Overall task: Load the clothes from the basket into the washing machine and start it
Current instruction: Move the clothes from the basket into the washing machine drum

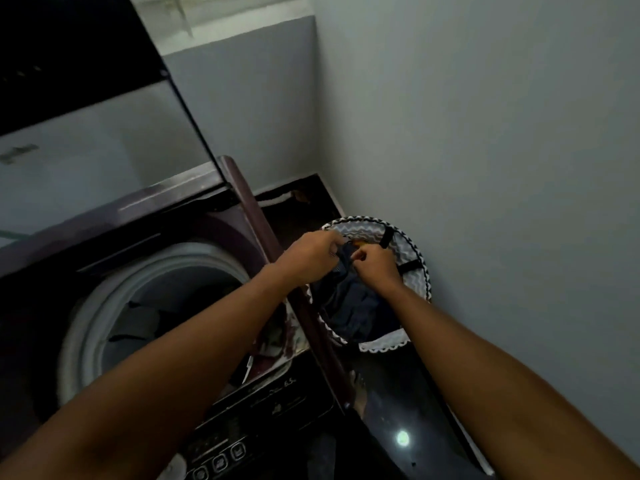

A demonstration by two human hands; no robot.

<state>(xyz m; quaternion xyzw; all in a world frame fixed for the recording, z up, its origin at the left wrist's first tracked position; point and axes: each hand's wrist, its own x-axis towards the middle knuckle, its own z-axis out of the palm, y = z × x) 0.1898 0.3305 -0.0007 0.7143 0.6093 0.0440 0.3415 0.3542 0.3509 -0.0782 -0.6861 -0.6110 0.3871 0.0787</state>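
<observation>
Both forearms reach from the bottom edge toward the basket (420, 268), a round one with a zigzag-trimmed rim standing on the dark floor (415, 410) against the wall (485, 133), just right of the washer (194, 216). Left hand (308, 256) pinches the top of a dark garment (349, 303) with curled fingers; right hand (375, 266) grips the same garment just beside it. Garment hangs from both hands into the basket, over other dark clothes. Washer lid (104, 109) stands raised. Drum (145, 306) is open, with dark clothing lying inside. Control panel (242, 434) runs along the near edge, its buttons unlit. One bright light reflection shows on the floor.
</observation>
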